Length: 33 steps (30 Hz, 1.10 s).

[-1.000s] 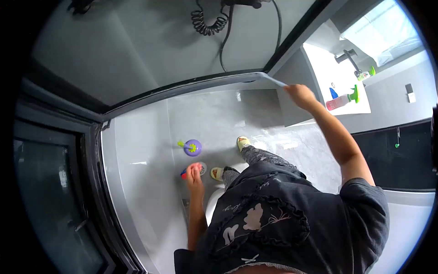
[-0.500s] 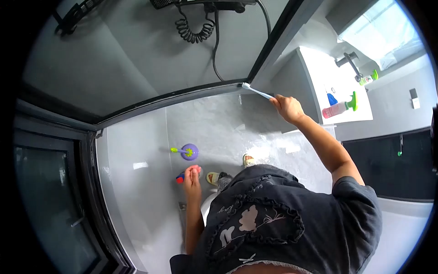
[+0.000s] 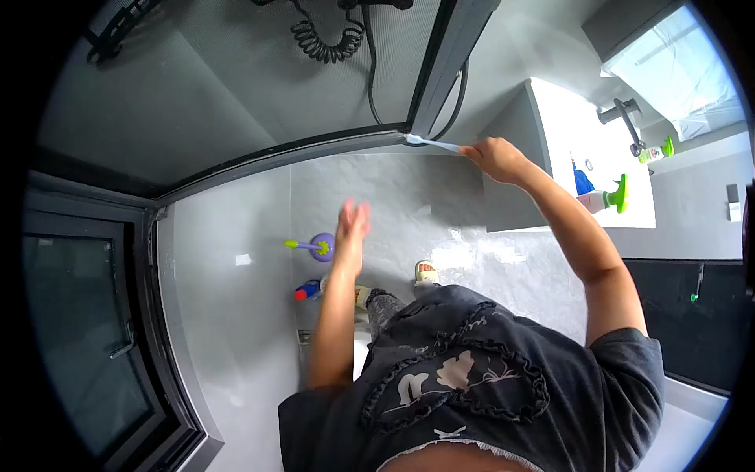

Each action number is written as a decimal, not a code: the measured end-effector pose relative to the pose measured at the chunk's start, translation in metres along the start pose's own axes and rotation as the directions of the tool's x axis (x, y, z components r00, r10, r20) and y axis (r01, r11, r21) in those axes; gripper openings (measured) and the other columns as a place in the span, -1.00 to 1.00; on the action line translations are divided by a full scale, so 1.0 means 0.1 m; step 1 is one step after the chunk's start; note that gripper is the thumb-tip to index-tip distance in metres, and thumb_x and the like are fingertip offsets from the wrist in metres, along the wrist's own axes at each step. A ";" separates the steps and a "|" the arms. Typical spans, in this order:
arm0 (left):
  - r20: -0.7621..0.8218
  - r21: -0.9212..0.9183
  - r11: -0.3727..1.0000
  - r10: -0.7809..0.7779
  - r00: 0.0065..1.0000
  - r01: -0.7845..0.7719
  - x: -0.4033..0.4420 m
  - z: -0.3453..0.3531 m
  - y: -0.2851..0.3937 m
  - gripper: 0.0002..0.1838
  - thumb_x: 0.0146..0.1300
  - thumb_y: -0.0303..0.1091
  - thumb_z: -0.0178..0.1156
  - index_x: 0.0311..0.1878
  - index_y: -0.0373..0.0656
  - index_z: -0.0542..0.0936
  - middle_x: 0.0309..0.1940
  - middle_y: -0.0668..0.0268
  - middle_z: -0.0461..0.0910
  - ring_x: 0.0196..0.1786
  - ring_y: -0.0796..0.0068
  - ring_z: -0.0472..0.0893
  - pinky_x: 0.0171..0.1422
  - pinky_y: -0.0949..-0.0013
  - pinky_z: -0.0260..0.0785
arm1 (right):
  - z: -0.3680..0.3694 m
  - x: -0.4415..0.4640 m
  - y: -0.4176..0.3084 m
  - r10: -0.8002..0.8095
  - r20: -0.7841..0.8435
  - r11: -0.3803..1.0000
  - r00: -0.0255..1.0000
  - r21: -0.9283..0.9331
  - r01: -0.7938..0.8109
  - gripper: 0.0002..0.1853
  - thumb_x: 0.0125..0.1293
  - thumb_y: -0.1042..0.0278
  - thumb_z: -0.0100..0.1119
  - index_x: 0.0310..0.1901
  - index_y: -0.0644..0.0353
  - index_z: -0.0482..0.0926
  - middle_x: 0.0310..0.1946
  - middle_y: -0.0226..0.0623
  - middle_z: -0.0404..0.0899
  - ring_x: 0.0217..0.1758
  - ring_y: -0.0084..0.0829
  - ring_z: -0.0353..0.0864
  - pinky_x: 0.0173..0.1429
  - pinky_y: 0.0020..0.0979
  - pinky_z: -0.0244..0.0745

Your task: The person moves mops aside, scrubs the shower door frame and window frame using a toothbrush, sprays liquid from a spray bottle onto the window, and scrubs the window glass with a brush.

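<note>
My right hand is closed around the handle of a pale blue toothbrush. Its white bristle end meets the dark frame along the bottom of the glass panel, at the corner by the upright post. Held out over the floor, my left hand is smeared by motion, with fingers stretched and nothing visible in them. Just left of that wrist, a purple toilet plunger with a green-tipped handle stands on the floor. A blue bottle with a red cap sits nearer my feet, partly behind my forearm.
On the right, a white counter carries a spray bottle with a green trigger, a blue item and a tap. A coiled black hose hangs beyond the glass. A dark-framed door stands at left.
My left hand has risen forward from beside the bottle to past the plunger. The toothbrush head stays at the frame corner, shifting slightly along it. The view has moved a little.
</note>
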<state>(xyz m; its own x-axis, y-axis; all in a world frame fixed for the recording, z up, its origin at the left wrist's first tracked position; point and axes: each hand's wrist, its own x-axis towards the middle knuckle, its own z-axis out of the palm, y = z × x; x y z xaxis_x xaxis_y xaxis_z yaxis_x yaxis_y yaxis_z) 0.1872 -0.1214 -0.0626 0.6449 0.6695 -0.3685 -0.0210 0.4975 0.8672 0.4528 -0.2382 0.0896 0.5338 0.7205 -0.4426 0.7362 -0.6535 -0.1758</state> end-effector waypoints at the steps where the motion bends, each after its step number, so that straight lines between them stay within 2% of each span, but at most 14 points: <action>1: 0.062 -0.233 0.972 0.004 0.998 0.010 0.33 0.02 0.05 -0.36 0.24 -0.08 0.00 0.29 -0.16 0.06 0.18 0.19 0.26 0.28 0.35 0.21 0.32 0.27 -0.05 | 0.00 0.05 0.09 -0.007 0.000 1.000 1.000 -0.005 0.007 -0.47 0.32 -0.10 -0.24 -0.33 0.24 0.57 -0.42 0.02 0.56 -0.26 -0.01 0.55 -0.16 -0.15 0.44; 2: 0.123 -0.447 0.894 0.019 0.992 0.038 0.60 0.01 0.09 -0.22 0.20 0.00 0.03 0.34 -0.17 -0.05 0.25 0.17 0.18 0.34 0.28 0.12 0.38 0.21 -0.18 | 0.07 0.12 0.19 0.005 -0.015 1.000 1.000 0.007 -0.005 -0.46 0.32 -0.10 -0.24 -0.34 0.24 0.57 -0.44 0.02 0.56 -0.28 -0.01 0.55 -0.17 -0.16 0.44; 3: 0.030 -0.530 0.848 -0.013 0.999 0.027 0.75 0.10 0.24 -0.29 0.17 -0.05 0.07 0.29 -0.16 0.06 0.21 0.23 0.24 0.31 0.32 0.17 0.37 0.24 -0.15 | 0.19 0.18 0.28 0.019 -0.028 1.000 0.999 0.019 -0.018 -0.46 0.32 -0.10 -0.23 -0.36 0.25 0.58 -0.46 0.01 0.56 -0.29 -0.01 0.55 -0.18 -0.16 0.44; 4: -0.063 -0.610 0.792 -0.043 0.997 -0.004 0.87 0.18 0.44 -0.36 0.14 -0.10 0.10 0.24 -0.14 0.17 0.17 0.28 0.30 0.27 0.36 0.23 0.35 0.27 -0.13 | 0.39 0.31 0.39 -0.163 -0.098 0.980 0.982 -0.131 0.149 -0.47 0.32 -0.08 -0.23 -0.38 0.25 0.58 -0.50 0.00 0.55 -0.35 -0.01 0.55 -0.19 -0.17 0.43; 5: -0.068 -0.621 0.784 -0.023 0.997 -0.025 1.00 0.22 0.58 -0.36 0.14 -0.10 0.10 0.24 -0.14 0.17 0.17 0.28 0.30 0.27 0.36 0.23 0.35 0.27 -0.13 | 0.31 0.14 0.27 -0.095 -0.137 0.995 0.986 -0.032 0.092 -0.47 0.32 -0.06 -0.21 -0.40 0.26 0.57 -0.55 -0.01 0.53 -0.41 -0.01 0.54 -0.22 -0.18 0.43; 7: 0.082 -0.722 0.690 0.030 0.996 0.039 1.06 0.18 0.68 -0.57 0.07 -0.18 0.15 0.02 -0.09 0.37 0.02 0.39 0.43 0.14 0.51 0.34 0.27 0.37 -0.04 | 0.18 -0.06 0.31 -0.035 -0.062 0.999 0.997 -0.027 0.034 -0.47 0.31 -0.08 -0.20 -0.41 0.26 0.57 -0.57 -0.01 0.52 -0.44 -0.04 0.54 -0.25 -0.20 0.43; 8: 0.073 -0.704 0.708 0.012 0.997 0.043 1.09 0.16 0.68 -0.69 0.08 -0.22 0.10 -0.09 -0.06 0.42 -0.02 0.45 0.45 0.10 0.55 0.34 0.25 0.32 -0.03 | 0.12 -0.15 0.27 -0.035 -0.060 0.999 0.998 -0.031 0.034 -0.47 0.31 -0.08 -0.20 -0.41 0.26 0.57 -0.57 -0.01 0.52 -0.44 -0.04 0.54 -0.25 -0.20 0.43; 18: 0.082 -0.578 0.815 0.019 0.996 0.032 1.20 0.03 0.57 -0.70 0.10 -0.20 0.10 -0.16 -0.15 0.40 -0.07 0.35 0.45 0.03 0.51 0.38 0.26 0.42 0.03 | 0.15 0.29 -0.12 -0.017 0.034 0.997 0.999 0.081 0.014 -0.37 0.26 -0.23 -0.23 -0.42 0.26 0.57 -0.64 -0.08 0.48 -0.49 -0.09 0.51 -0.30 -0.21 0.42; 21: 0.148 -0.577 0.817 0.111 0.983 -0.005 1.26 0.06 0.58 -0.67 0.11 -0.19 0.09 -0.13 -0.18 0.40 -0.07 0.35 0.44 0.01 0.51 0.38 0.28 0.44 0.02 | 0.14 0.28 -0.09 0.020 -0.037 0.997 0.999 0.077 -0.017 -0.37 0.25 -0.24 -0.23 -0.42 0.25 0.57 -0.62 -0.07 0.49 -0.47 -0.09 0.52 -0.30 -0.20 0.42; 23: 0.067 -0.544 0.835 0.137 0.988 -0.079 1.17 0.11 0.65 -0.67 0.11 -0.18 0.10 -0.12 -0.18 0.40 -0.08 0.34 0.44 -0.01 0.50 0.38 0.30 0.45 0.01 | -0.06 0.13 -0.12 0.048 0.010 0.999 0.999 -0.002 -0.048 -0.35 0.24 -0.27 -0.25 -0.38 0.25 0.58 -0.58 -0.03 0.51 -0.41 -0.05 0.53 -0.26 -0.17 0.42; 27: 0.062 -0.568 0.823 0.084 0.995 -0.034 1.27 0.02 0.51 -0.72 0.12 -0.20 0.08 -0.17 -0.17 0.42 -0.13 0.36 0.47 -0.04 0.51 0.39 0.26 0.47 0.06 | 0.22 0.35 -0.27 -0.103 -0.145 0.994 0.984 -0.037 0.099 -0.38 0.26 -0.24 -0.26 -0.32 0.20 0.60 -0.49 -0.04 0.56 -0.31 -0.08 0.57 -0.18 -0.19 0.45; 29: 0.042 -0.545 0.836 0.097 0.994 -0.059 1.29 0.00 0.46 -0.73 0.12 -0.21 0.08 -0.17 -0.17 0.42 -0.14 0.36 0.47 -0.04 0.52 0.39 0.24 0.48 0.08 | 0.20 0.26 -0.24 -0.049 -0.141 0.999 0.989 -0.016 0.047 -0.41 0.27 -0.21 -0.25 -0.28 0.18 0.60 -0.44 -0.02 0.57 -0.26 -0.07 0.57 -0.15 -0.20 0.45; 31: 0.015 -0.530 0.842 0.127 0.992 -0.100 1.33 0.00 0.49 -0.74 0.13 -0.22 0.07 -0.18 -0.17 0.42 -0.16 0.36 0.47 -0.05 0.53 0.39 0.21 0.49 0.10 | 0.00 0.17 -0.11 0.009 0.025 1.000 1.000 -0.024 -0.008 -0.40 0.26 -0.23 -0.25 -0.26 0.18 0.59 -0.40 0.01 0.56 -0.21 0.00 0.53 -0.13 -0.18 0.44; 33: 0.043 -0.566 0.822 0.107 0.993 -0.064 1.32 0.00 0.47 -0.75 0.11 -0.25 0.10 -0.22 -0.20 0.40 -0.21 0.38 0.42 -0.04 0.56 0.36 0.26 0.46 0.03 | 0.13 0.16 -0.31 0.044 0.001 0.999 0.999 -0.028 -0.044 -0.40 0.26 -0.23 -0.24 -0.26 0.20 0.58 -0.41 0.00 0.56 -0.21 0.02 0.53 -0.14 -0.18 0.44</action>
<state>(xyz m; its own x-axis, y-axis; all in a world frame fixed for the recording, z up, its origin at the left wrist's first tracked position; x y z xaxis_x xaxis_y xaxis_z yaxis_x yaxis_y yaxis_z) 0.2713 -0.0094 -0.0701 0.6710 0.6946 -0.2594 -0.4906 0.6782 0.5471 0.4327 -0.2096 0.0765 0.5653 0.6908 -0.4507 0.7234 -0.6778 -0.1314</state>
